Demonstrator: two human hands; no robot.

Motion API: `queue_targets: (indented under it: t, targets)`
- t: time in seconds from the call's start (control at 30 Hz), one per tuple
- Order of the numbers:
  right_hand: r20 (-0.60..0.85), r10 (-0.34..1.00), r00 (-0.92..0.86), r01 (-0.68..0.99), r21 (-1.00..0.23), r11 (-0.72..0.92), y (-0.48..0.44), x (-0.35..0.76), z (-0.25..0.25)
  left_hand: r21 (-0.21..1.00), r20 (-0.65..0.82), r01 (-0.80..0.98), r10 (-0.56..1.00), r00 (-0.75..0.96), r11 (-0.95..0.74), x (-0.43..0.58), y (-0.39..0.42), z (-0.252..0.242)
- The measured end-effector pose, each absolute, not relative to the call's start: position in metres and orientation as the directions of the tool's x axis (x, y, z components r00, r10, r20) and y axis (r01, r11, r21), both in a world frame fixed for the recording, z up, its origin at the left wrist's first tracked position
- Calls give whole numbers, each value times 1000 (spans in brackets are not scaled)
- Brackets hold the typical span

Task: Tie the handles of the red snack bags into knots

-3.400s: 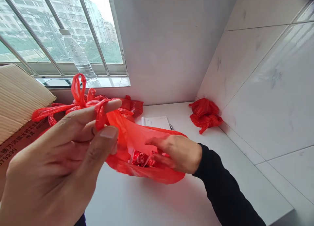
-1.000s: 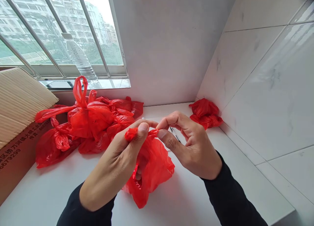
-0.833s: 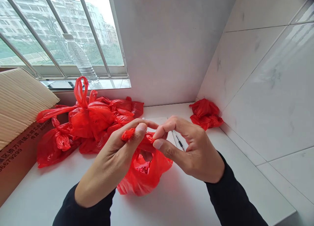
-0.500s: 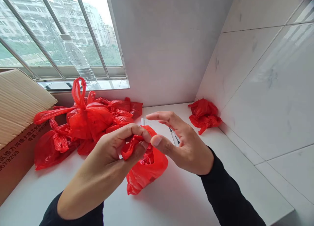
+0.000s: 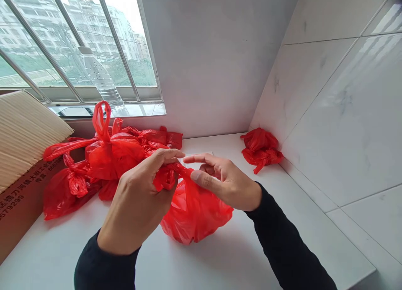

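A filled red plastic bag point(image 5: 201, 216) rests on the white tabletop, its upper part gathered between both hands. My left hand point(image 5: 143, 198) is closed around the bunched top, and a crumpled red loop shows below its thumb and fingers. My right hand point(image 5: 228, 181) has its thumb against the bag's stretched neck. The right index finger reaches out above it toward the left fingertips, while the other fingers are curled. Where exactly the right fingers meet the plastic is partly hidden.
Several tied red bags point(image 5: 114, 151) are piled at the left, beside an open cardboard box point(image 5: 28, 156). A clear bottle point(image 5: 103, 82) stands on the sill by a barred window. Crumpled red bags point(image 5: 262, 149) lie in the back right corner. White paper point(image 5: 205, 154) lies behind the hands.
The bag's top is now drawn up and stretched between the hands, and its body has spread rightward. My right hand has shifted slightly left, its thumb now on the bag's neck.
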State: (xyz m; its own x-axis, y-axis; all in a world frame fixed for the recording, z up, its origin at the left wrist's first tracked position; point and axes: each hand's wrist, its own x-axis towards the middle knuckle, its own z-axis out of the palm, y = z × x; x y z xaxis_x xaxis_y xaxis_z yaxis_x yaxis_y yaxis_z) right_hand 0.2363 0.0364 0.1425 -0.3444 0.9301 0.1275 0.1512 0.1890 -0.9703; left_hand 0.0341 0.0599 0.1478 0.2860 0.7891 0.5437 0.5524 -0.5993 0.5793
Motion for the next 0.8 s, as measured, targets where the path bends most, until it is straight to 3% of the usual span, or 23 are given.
queue_targets:
  t: [0.4,0.6,0.8]
  targets:
    - [146,899,-414,-94,-989,118,42,237,133,560,668,502,717,199,-660,39,54,155]
    - [77,895,-439,-88,-995,42,38,239,138,644,651,417,746,143,-642,42,52,157]
    - [84,913,-399,-77,-995,58,37,238,141,614,664,420,725,182,-668,44,50,160]
